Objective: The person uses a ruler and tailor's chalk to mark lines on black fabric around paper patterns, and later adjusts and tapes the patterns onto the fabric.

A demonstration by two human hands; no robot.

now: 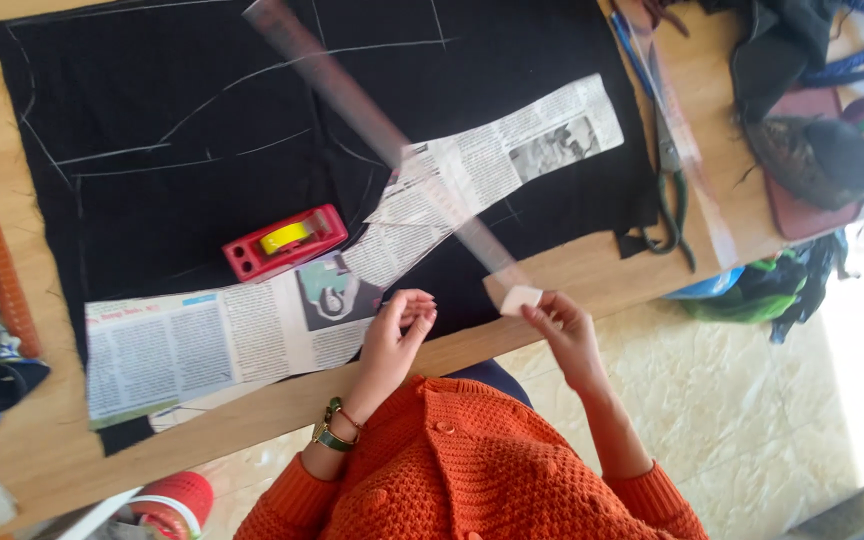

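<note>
R hand (pixel 564 328): fingers pinched on a small white chalk block (pixel 520 299) and on the near end of a long clear ruler (pixel 382 135), both at the table's front edge.
L hand (pixel 399 330): fingers curled loosely together, nothing visibly held; fingertips at the edge of the newspaper pattern piece (pixel 212 345). Bracelets on wrist.
Ruler: transparent, motion-blurred, runs diagonally from R hand up-left across the black fabric (pixel 182 90) to the top of frame; lifted or flat, can't tell.
Black fabric: spread flat over most of the wooden table (pixel 42 440), white chalk lines and curves drawn on it.
Paper pieces: one newspaper piece near L hand, lying w/ its left part over the fabric's front-left corner; second newspaper strip (pixel 512 150) lies further up-right on the fabric, crossing under the ruler.
Tape dispenser (pixel 285 241): red, yellow roll inside, sits on fabric just above the near paper piece.
Scissors (pixel 670 170): dark green handles, on bare table just right of the fabric, well apart from R hand.
Far right: pile of dark cloth (pixel 832 150) on a reddish board.
Clothing: orange knit sleeves, cardigan w/ buttons.
</note>
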